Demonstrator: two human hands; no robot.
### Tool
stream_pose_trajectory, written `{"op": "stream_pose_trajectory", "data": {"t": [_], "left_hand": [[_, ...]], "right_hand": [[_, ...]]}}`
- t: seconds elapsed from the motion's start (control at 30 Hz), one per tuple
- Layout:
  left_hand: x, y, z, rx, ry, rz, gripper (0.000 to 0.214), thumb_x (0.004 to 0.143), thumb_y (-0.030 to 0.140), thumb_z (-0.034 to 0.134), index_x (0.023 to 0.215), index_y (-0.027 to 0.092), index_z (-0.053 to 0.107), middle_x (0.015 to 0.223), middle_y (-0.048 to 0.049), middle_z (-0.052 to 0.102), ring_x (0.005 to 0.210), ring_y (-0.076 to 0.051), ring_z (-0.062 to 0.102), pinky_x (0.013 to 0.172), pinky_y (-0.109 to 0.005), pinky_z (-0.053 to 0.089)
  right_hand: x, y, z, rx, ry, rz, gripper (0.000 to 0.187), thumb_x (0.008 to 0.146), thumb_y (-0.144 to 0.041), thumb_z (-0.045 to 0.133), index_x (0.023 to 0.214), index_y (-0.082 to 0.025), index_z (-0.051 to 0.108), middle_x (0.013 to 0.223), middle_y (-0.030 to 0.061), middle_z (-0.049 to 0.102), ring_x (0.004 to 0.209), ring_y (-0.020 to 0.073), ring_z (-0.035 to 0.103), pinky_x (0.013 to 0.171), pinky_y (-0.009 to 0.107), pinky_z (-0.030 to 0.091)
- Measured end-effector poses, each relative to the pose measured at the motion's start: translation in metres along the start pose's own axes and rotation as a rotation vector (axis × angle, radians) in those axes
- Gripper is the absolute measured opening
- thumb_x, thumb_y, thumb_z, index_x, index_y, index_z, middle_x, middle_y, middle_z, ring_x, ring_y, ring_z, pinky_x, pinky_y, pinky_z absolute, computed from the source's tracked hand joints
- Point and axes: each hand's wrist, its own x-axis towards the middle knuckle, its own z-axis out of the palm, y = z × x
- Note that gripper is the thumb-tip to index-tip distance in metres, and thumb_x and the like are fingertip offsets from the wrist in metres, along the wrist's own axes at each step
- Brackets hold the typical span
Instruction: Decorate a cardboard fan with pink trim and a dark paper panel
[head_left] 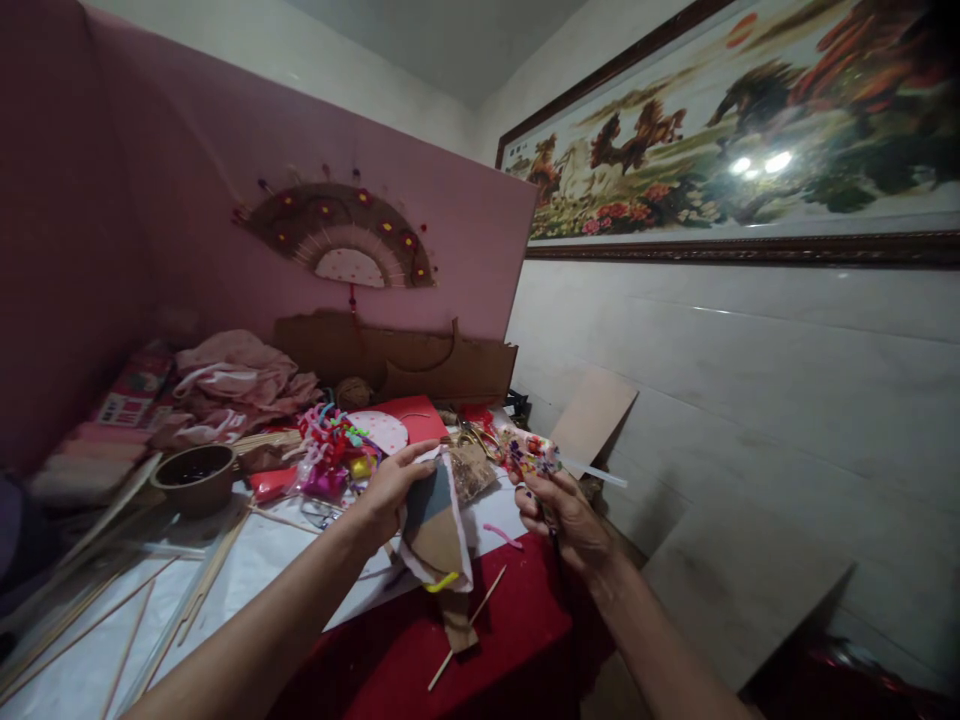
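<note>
My left hand (397, 490) grips the upper left edge of a cardboard piece (439, 530), thumb on its face. The piece has a pale fuzzy border, a grey-blue patch at the top and a cardboard tab (457, 625) below. A yellow pipe cleaner (442, 582) shows at its lower edge. In my right hand (562, 515) is a flower-patterned glue gun (529, 452), with a translucent glue stick (604, 474) poking out to the right. My fingers wrap round its handle. The gun is apart from the cardboard, to its upper right.
Past my left hand lies a pile of coloured pipe cleaners (326, 435). A dark bowl (196, 478) stands at left, near thin wooden sticks (214, 565). Scissors (476, 437) lie behind a bag of brown bits (471, 472). A decorated fan (345, 230) hangs on the pink board (465, 230).
</note>
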Motion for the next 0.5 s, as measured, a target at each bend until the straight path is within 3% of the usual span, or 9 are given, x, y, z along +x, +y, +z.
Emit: {"op": "stream_pose_trajectory", "data": {"t": [0.13, 0.33, 0.5], "left_hand": [[-0.028, 0.018, -0.011, 0.085, -0.123, 0.034, 0.055, 0.063, 0.019, 0.071, 0.116, 0.018, 0.057, 0.068, -0.0039, 0.069, 0.056, -0.015, 0.062, 0.051, -0.023, 0.045], [-0.059, 0.021, -0.034, 0.077, -0.048, 0.160, 0.043, 0.066, 0.025, 0.073, 0.107, 0.018, 0.061, 0.081, -0.0025, 0.070, 0.063, -0.011, 0.062, 0.057, -0.019, 0.045], [-0.071, 0.014, -0.042, 0.039, -0.001, 0.148, 0.050, 0.063, 0.031, 0.074, 0.110, 0.019, 0.060, 0.078, -0.0031, 0.070, 0.063, -0.014, 0.062, 0.058, -0.022, 0.046]], "right_hand": [[-0.020, 0.001, 0.021, 0.052, -0.061, 0.135, 0.030, 0.079, -0.046, 0.058, 0.084, -0.016, 0.056, 0.063, -0.0019, 0.052, 0.038, 0.0033, 0.032, 0.030, 0.014, 0.026], [-0.036, 0.007, 0.042, -0.056, -0.123, 0.183, 0.032, 0.073, -0.040, 0.068, 0.064, -0.015, 0.051, 0.055, -0.0050, 0.045, 0.034, 0.0007, 0.027, 0.026, 0.013, 0.022], [-0.038, 0.015, 0.061, -0.232, -0.111, 0.143, 0.041, 0.074, -0.048, 0.063, 0.056, -0.012, 0.054, 0.049, -0.0040, 0.045, 0.031, 0.0013, 0.030, 0.027, 0.016, 0.028]]}}
